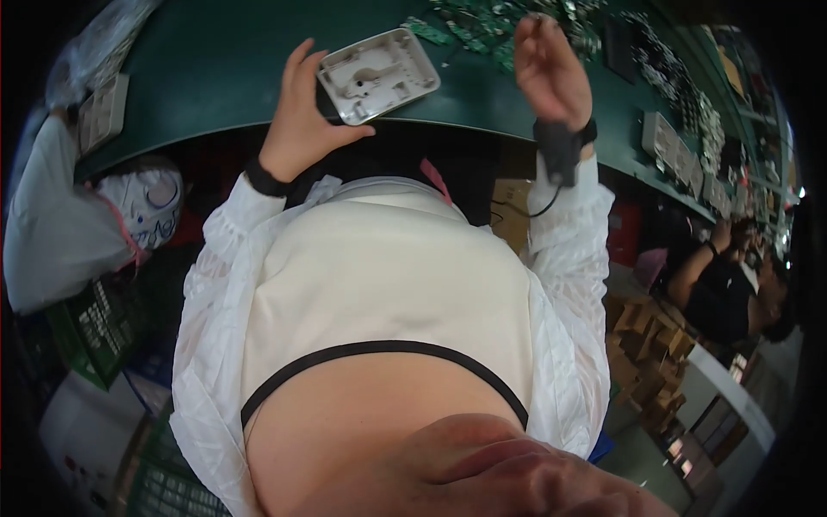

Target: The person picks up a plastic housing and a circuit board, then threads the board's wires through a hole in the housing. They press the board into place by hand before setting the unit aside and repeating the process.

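An open, shallow off-white plastic casing [401, 62] with moulded ribs and small compartments lies tilted at the bench's near edge. My left hand [301, 121] spans its left end, fingers at the upper corner and thumb along the lower edge. To the right, my right hand [556, 77] is raised over the bench with its fingers curled together; whatever they hold, if anything, is too small to make out. Close beyond that hand lies a heap of green circuit boards [478, 30].
The green bench [207, 69] curves across the top. More pale casings [672, 151] line its right side, another casing [103, 112] its left. A white bag [60, 224] hangs at the left. Farther right a person [724, 284] works beside cardboard pieces [650, 362].
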The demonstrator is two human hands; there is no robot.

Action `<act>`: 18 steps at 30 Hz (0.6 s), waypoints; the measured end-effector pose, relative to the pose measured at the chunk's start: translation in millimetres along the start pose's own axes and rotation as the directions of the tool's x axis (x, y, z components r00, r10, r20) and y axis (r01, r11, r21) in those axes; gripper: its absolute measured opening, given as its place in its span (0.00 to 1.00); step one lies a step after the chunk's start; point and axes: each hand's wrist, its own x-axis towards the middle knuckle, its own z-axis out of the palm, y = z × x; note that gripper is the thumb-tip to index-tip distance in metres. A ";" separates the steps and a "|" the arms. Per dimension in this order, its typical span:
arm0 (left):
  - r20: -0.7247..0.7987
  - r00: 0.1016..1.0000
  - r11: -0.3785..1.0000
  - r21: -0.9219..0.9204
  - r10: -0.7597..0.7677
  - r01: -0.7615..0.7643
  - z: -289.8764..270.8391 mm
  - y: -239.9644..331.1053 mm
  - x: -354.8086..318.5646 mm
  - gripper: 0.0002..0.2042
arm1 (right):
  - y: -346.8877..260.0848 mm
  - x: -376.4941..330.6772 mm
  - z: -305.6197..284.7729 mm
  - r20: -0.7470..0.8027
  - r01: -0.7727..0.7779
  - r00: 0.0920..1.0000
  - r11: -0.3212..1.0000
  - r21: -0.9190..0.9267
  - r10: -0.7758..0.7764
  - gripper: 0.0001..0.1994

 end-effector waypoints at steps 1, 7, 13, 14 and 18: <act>-0.011 1.000 0.999 0.023 -0.029 0.029 -0.6 1.5 -2.5 0.58 | 29.7 -10.0 11.5 0.028 0.074 0.997 0.966 -0.247 -0.070 0.06; 0.051 0.990 0.958 -0.249 -0.134 0.142 -1.8 11.6 -4.9 0.58 | 134.8 -32.8 36.2 0.077 0.233 0.946 0.495 -0.837 -0.314 0.07; -0.003 0.997 0.967 -0.245 -0.079 0.076 -2.4 18.0 -4.9 0.58 | 152.6 -35.4 40.9 0.063 0.176 0.959 0.405 -0.897 -0.277 0.07; -0.004 0.998 0.974 -0.219 -0.064 0.061 -3.4 20.2 -5.4 0.59 | 152.7 -35.4 40.7 0.062 0.175 0.959 0.406 -0.897 -0.275 0.07; -0.014 1.000 0.988 -0.152 -0.004 0.002 -5.7 24.4 -5.5 0.58 | 152.3 -34.8 40.8 0.109 0.176 0.961 0.258 -0.950 -0.254 0.07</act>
